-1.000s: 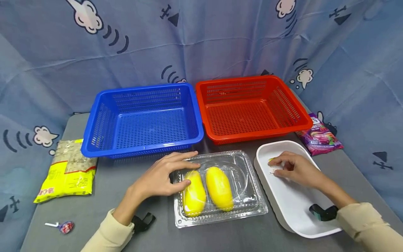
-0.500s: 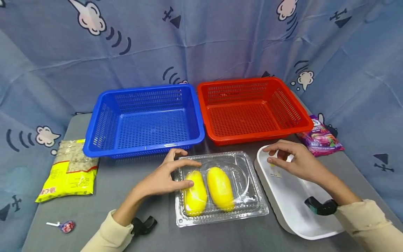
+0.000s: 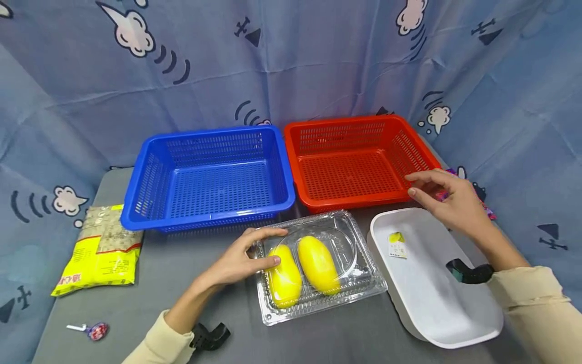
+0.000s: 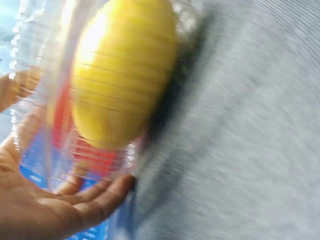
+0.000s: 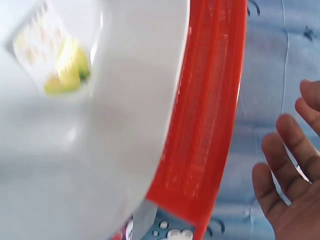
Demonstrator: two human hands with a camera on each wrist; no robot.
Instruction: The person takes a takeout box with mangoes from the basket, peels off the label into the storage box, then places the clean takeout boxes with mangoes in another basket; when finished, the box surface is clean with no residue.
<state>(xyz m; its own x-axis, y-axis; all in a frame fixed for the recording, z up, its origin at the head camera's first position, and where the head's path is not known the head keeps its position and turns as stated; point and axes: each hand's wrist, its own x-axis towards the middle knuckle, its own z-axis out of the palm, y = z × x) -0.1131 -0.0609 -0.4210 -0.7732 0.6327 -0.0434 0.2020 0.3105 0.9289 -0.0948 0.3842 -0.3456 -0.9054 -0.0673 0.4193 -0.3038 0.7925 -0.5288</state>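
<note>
My left hand (image 3: 243, 258) grips the left edge of a clear plastic clamshell box (image 3: 352, 288), thumb on the lid and the other fingers along the far left side. Two yellow mango-like fruits (image 3: 318, 265) lie inside it; in the left wrist view one yellow fruit (image 4: 125, 70) shows close up through the plastic. Over the far right end of a white tub (image 3: 436, 283) hovers my right hand (image 3: 454, 202), fingers loosely bent and holding nothing. On the tub's floor lies a small white and yellow card (image 3: 397, 245).
A blue basket (image 3: 206, 217) and a red basket (image 3: 354, 201) stand side by side at the back. At left are a yellow bag (image 3: 102, 258) and a lollipop (image 3: 97, 331). A purple packet (image 3: 441, 194) is partly hidden behind my right hand. A patterned curtain (image 3: 204, 101) hangs behind.
My right hand has let go of the card, leaving it in the tub, and risen up and away. The clamshell box has turned slightly and shifted away from me under my left hand.
</note>
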